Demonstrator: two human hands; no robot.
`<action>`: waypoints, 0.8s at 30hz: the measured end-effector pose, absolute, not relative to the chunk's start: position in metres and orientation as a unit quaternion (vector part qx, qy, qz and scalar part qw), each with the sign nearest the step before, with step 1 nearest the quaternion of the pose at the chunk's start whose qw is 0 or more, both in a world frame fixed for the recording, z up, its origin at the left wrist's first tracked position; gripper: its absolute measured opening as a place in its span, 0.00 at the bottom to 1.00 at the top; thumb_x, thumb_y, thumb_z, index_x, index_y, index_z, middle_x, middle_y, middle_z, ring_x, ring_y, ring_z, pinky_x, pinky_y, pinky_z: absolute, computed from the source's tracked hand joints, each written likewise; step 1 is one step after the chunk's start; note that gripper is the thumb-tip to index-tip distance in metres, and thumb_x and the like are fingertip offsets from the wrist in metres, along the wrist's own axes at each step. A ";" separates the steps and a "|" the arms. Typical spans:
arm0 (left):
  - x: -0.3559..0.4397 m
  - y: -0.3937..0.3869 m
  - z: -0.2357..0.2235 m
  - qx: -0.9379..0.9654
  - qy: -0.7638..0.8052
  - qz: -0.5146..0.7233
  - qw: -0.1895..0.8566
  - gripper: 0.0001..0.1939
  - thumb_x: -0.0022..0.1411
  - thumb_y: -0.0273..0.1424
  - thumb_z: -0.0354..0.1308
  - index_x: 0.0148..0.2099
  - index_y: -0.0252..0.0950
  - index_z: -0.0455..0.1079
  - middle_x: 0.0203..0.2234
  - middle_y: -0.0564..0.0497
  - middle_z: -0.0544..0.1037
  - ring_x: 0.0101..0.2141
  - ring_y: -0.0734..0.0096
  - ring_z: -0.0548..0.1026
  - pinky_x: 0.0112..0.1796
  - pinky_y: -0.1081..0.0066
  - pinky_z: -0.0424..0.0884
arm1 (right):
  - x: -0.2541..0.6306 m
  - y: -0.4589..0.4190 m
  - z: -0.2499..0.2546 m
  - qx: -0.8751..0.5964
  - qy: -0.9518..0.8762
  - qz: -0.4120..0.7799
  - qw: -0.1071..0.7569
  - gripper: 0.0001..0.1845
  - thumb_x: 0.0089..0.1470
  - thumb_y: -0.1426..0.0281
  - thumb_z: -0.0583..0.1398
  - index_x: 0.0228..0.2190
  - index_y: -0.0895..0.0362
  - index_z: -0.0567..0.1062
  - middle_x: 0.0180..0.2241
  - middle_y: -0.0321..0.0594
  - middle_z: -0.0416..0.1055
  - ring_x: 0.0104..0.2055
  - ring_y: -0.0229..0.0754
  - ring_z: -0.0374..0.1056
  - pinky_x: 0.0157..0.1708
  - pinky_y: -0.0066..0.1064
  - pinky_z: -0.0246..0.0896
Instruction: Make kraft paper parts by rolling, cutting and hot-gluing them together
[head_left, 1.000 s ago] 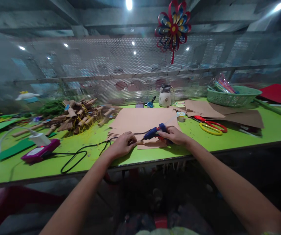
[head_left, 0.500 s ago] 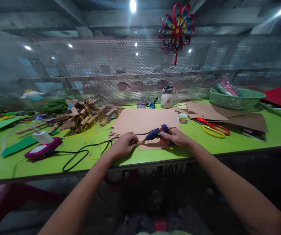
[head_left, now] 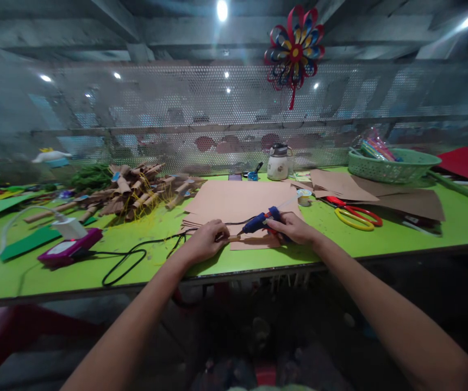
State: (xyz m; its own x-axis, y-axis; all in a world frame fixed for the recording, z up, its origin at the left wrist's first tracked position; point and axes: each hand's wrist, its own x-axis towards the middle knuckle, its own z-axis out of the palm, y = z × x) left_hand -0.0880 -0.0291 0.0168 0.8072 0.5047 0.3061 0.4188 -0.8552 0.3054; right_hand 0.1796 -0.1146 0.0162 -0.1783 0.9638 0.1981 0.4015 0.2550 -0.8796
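My right hand (head_left: 293,228) grips a blue glue gun (head_left: 259,221), its nozzle pointing left and down at a small brown paper piece (head_left: 234,237). My left hand (head_left: 205,240), fingers curled, pinches that brown piece against the sheet below. Both hands rest on a stack of brown paper sheets (head_left: 237,201) near the front of the green table (head_left: 95,266). The gun's black cord (head_left: 136,255) loops off to the left.
A pile of rolled brown paper sticks (head_left: 136,190) lies back left. A pink device (head_left: 70,247) with a white charger sits left. Red and yellow scissors (head_left: 354,213), a tape roll (head_left: 305,195), a white jar (head_left: 278,161) and a green basket (head_left: 392,163) stand to the right.
Both hands hold their places on the brown piece; the view has shifted slightly, nothing else has visibly moved.
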 end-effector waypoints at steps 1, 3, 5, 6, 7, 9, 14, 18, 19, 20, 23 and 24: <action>-0.088 -0.029 0.017 0.944 0.243 0.192 0.112 0.06 0.60 0.31 0.52 0.34 0.35 0.67 0.29 0.51 0.67 0.31 0.71 0.66 0.33 0.72 0.61 | 0.180 -0.115 0.016 -0.502 -0.682 0.349 0.402 0.23 0.53 0.53 0.55 0.27 0.62 0.70 0.20 0.35 0.64 0.20 0.32 0.58 0.21 0.26 0.54; -0.088 -0.029 0.017 0.944 0.241 0.194 0.111 0.05 0.60 0.31 0.52 0.34 0.35 0.67 0.29 0.51 0.67 0.30 0.71 0.65 0.33 0.72 0.61 | 0.179 -0.115 0.016 -0.504 -0.683 0.347 0.399 0.24 0.53 0.52 0.55 0.25 0.62 0.70 0.19 0.35 0.64 0.20 0.32 0.58 0.22 0.26 0.54; -0.088 -0.029 0.017 0.944 0.241 0.196 0.110 0.06 0.60 0.32 0.52 0.33 0.36 0.66 0.28 0.51 0.67 0.30 0.71 0.65 0.32 0.72 0.61 | 0.178 -0.115 0.016 -0.504 -0.686 0.347 0.393 0.24 0.53 0.52 0.55 0.23 0.61 0.69 0.19 0.35 0.63 0.20 0.33 0.58 0.22 0.27 0.54; -0.088 -0.029 0.017 0.944 0.241 0.197 0.109 0.06 0.61 0.32 0.52 0.33 0.36 0.66 0.28 0.51 0.67 0.30 0.71 0.65 0.32 0.72 0.61 | 0.177 -0.114 0.016 -0.504 -0.686 0.348 0.392 0.24 0.53 0.52 0.55 0.23 0.61 0.68 0.18 0.34 0.63 0.20 0.33 0.58 0.22 0.27 0.54; -0.087 -0.029 0.016 0.944 0.241 0.197 0.107 0.06 0.61 0.32 0.52 0.33 0.36 0.66 0.28 0.51 0.67 0.30 0.71 0.65 0.32 0.72 0.61 | 0.176 -0.114 0.016 -0.505 -0.685 0.350 0.391 0.24 0.53 0.52 0.55 0.22 0.61 0.68 0.18 0.34 0.62 0.20 0.33 0.58 0.21 0.27 0.54; -0.087 -0.029 0.015 0.944 0.241 0.198 0.105 0.06 0.61 0.32 0.52 0.33 0.36 0.66 0.28 0.51 0.67 0.30 0.71 0.65 0.32 0.72 0.61 | 0.174 -0.114 0.016 -0.508 -0.681 0.351 0.394 0.24 0.53 0.52 0.55 0.22 0.60 0.67 0.17 0.33 0.61 0.19 0.33 0.58 0.21 0.27 0.54; -0.087 -0.027 0.014 0.944 0.238 0.203 0.103 0.05 0.60 0.31 0.52 0.32 0.36 0.65 0.28 0.52 0.66 0.30 0.71 0.64 0.31 0.72 0.60 | 0.169 -0.111 0.016 -0.497 -0.685 0.353 0.399 0.23 0.54 0.53 0.54 0.21 0.60 0.66 0.17 0.34 0.61 0.19 0.32 0.58 0.21 0.27 0.54; -0.087 -0.027 0.015 0.944 0.240 0.199 0.108 0.05 0.60 0.31 0.52 0.32 0.36 0.64 0.28 0.52 0.66 0.30 0.71 0.65 0.31 0.72 0.60 | 0.169 -0.109 0.014 -0.479 -0.704 0.339 0.400 0.22 0.54 0.54 0.54 0.22 0.60 0.66 0.19 0.34 0.62 0.20 0.33 0.58 0.22 0.26 0.53; -0.087 -0.028 0.015 0.944 0.240 0.198 0.109 0.05 0.60 0.31 0.52 0.32 0.36 0.64 0.28 0.52 0.66 0.30 0.71 0.65 0.31 0.72 0.60 | 0.169 -0.109 0.014 -0.478 -0.706 0.335 0.400 0.22 0.54 0.55 0.54 0.22 0.60 0.66 0.19 0.34 0.62 0.21 0.33 0.58 0.22 0.26 0.53; -0.088 -0.028 0.015 0.944 0.241 0.196 0.109 0.05 0.60 0.31 0.52 0.32 0.36 0.65 0.28 0.52 0.66 0.30 0.71 0.65 0.31 0.72 0.60 | 0.170 -0.109 0.014 -0.480 -0.706 0.332 0.401 0.21 0.54 0.55 0.54 0.22 0.60 0.66 0.19 0.34 0.62 0.21 0.33 0.58 0.22 0.27 0.53; -0.088 -0.028 0.016 0.944 0.244 0.192 0.110 0.05 0.60 0.31 0.52 0.32 0.36 0.65 0.28 0.51 0.66 0.30 0.71 0.65 0.32 0.72 0.60 | 0.173 -0.111 0.015 -0.491 -0.702 0.326 0.399 0.22 0.54 0.54 0.54 0.22 0.60 0.67 0.19 0.34 0.62 0.21 0.33 0.58 0.22 0.27 0.53; -0.087 -0.028 0.016 0.944 0.245 0.192 0.111 0.06 0.60 0.31 0.52 0.32 0.36 0.65 0.28 0.51 0.66 0.30 0.71 0.65 0.32 0.72 0.61 | 0.173 -0.112 0.016 -0.495 -0.700 0.327 0.399 0.22 0.54 0.54 0.55 0.23 0.60 0.67 0.19 0.34 0.62 0.21 0.33 0.58 0.22 0.27 0.53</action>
